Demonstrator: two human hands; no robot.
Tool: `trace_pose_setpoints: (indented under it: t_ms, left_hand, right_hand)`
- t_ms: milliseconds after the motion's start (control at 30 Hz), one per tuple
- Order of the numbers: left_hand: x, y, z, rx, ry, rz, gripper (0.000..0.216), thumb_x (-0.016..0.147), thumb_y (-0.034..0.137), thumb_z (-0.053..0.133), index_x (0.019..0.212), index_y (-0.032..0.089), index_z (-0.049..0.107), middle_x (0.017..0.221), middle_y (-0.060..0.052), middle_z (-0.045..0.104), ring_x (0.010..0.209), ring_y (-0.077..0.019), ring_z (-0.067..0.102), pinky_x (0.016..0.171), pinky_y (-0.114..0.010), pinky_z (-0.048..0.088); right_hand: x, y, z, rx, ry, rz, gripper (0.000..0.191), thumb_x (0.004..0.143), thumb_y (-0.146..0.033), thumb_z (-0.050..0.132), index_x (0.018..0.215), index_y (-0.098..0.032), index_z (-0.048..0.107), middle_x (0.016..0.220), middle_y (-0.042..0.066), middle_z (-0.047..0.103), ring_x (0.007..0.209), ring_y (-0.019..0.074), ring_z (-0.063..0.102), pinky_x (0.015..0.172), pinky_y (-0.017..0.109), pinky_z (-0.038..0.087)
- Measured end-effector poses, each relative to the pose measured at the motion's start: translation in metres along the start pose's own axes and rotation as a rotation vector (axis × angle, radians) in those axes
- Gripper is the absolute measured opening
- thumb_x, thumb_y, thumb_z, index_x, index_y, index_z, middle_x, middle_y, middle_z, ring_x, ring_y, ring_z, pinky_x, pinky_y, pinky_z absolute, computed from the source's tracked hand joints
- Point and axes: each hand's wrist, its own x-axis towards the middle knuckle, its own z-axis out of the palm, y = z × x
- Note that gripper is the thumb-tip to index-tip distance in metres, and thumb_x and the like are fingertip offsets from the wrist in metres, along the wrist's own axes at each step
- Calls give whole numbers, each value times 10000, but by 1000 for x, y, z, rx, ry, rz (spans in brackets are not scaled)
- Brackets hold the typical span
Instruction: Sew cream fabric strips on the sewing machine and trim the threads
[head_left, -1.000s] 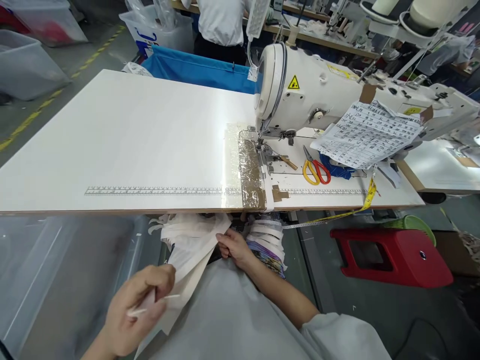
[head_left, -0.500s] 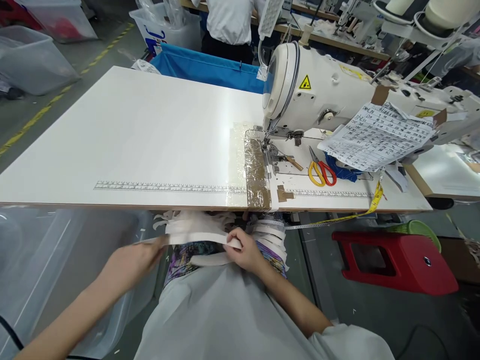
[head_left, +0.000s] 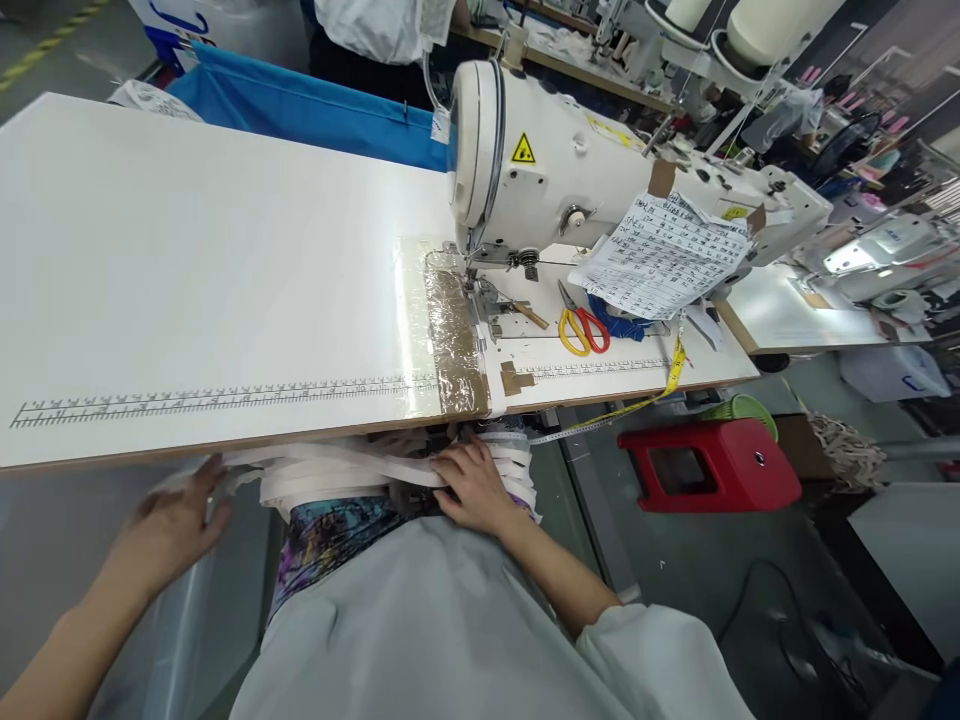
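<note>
Below the front edge of the white sewing table (head_left: 187, 250), a bundle of white fabric strips (head_left: 330, 470) lies across my lap on a patterned cloth (head_left: 330, 525). My left hand (head_left: 176, 515) is stretched out to the left end of the strips, fingers closed on them. My right hand (head_left: 472, 485) rests on the right part of the bundle, fingers curled over the strips. The white sewing machine (head_left: 540, 170) stands on the table to the right, its needle area above a taped shiny patch (head_left: 454, 330).
Yellow and red scissors (head_left: 581, 328), a printed paper sheet (head_left: 660, 265) and a yellow tape measure (head_left: 675, 370) lie right of the machine. A red stool (head_left: 709, 465) stands on the floor at right. A blue bin (head_left: 300, 105) and another person stand behind the table.
My left hand has moved out to the left, stretching the white strips along the table's edge. The right hand stayed on the bundle. The view shifted right.
</note>
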Motion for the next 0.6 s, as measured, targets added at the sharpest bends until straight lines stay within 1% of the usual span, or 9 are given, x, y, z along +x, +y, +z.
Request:
trace_pose_setpoints:
  t_ms: [67, 133, 233, 300, 367, 433, 500, 567, 600]
  left_hand:
    - [-3, 1, 13, -57, -34, -12, 596, 869, 388, 295, 1342, 47, 415, 902, -143, 762, 826, -332, 715, 781, -401, 506]
    - [-9, 12, 19, -110, 36, -60, 626, 870, 404, 304, 1356, 24, 404, 1006, -187, 745, 871, -346, 706, 781, -425, 520]
    - [-16, 48, 18, -305, 140, -4, 536, 898, 414, 357, 1323, 106, 468, 1066, -153, 729, 891, -290, 696, 733, -357, 546]
    - [-19, 81, 18, -503, 125, 123, 485, 915, 404, 396, 1325, 160, 484, 1065, -106, 730, 885, -242, 696, 660, -285, 548]
    - [-19, 117, 22, -670, 68, 288, 464, 929, 387, 401, 1319, 159, 507, 1064, -98, 729, 911, -220, 699, 687, -264, 555]
    - [-17, 151, 27, -746, -43, 423, 447, 944, 379, 378, 1285, 154, 559, 1079, -108, 728, 956, -226, 697, 815, -300, 556]
    - [-14, 178, 29, -788, -211, 488, 456, 948, 381, 360, 1266, 154, 596, 1117, -119, 720, 1002, -244, 687, 891, -336, 533]
    - [-10, 198, 28, -815, -344, 505, 457, 946, 381, 360, 1253, 163, 620, 1108, -114, 724, 999, -254, 685, 892, -343, 523]
    - [-9, 205, 27, -826, -383, 506, 452, 944, 380, 365, 1243, 169, 629, 1079, -107, 731, 981, -254, 687, 879, -338, 521]
  right_hand:
    - [-19, 19, -5, -43, 30, 121, 288, 889, -235, 500, 1148, -210, 625, 1106, 77, 645, 1039, 238, 532, 956, 406, 391]
    - [-39, 41, -14, -94, 73, 288, 307, 926, -174, 389, 1119, -161, 628, 1042, 114, 645, 988, 247, 540, 869, 390, 416]
    - [-60, 70, -24, -146, 78, 456, 320, 945, -173, 345, 1070, -145, 638, 988, 128, 643, 941, 252, 549, 814, 369, 425]
    - [-63, 79, -25, -158, 35, 487, 286, 945, -203, 392, 1076, -168, 644, 1012, 114, 650, 965, 250, 557, 826, 355, 426]
    - [-60, 81, -24, -167, -21, 493, 259, 926, -230, 462, 1109, -186, 640, 1073, 109, 649, 1010, 259, 556, 834, 350, 420]
    - [-53, 81, -21, -179, -74, 500, 249, 897, -236, 519, 1108, -181, 639, 1092, 119, 642, 1022, 273, 554, 833, 356, 411]
    - [-46, 83, -22, -186, -124, 506, 200, 864, -231, 563, 1033, -165, 650, 1020, 122, 646, 991, 273, 558, 845, 365, 403]
    - [-41, 86, -28, -182, -167, 499, 117, 838, -223, 597, 927, -166, 648, 941, 101, 645, 966, 258, 562, 883, 371, 391]
    - [-39, 88, -32, -175, -187, 491, 80, 830, -220, 609, 884, -170, 640, 921, 85, 644, 959, 246, 563, 902, 372, 386]
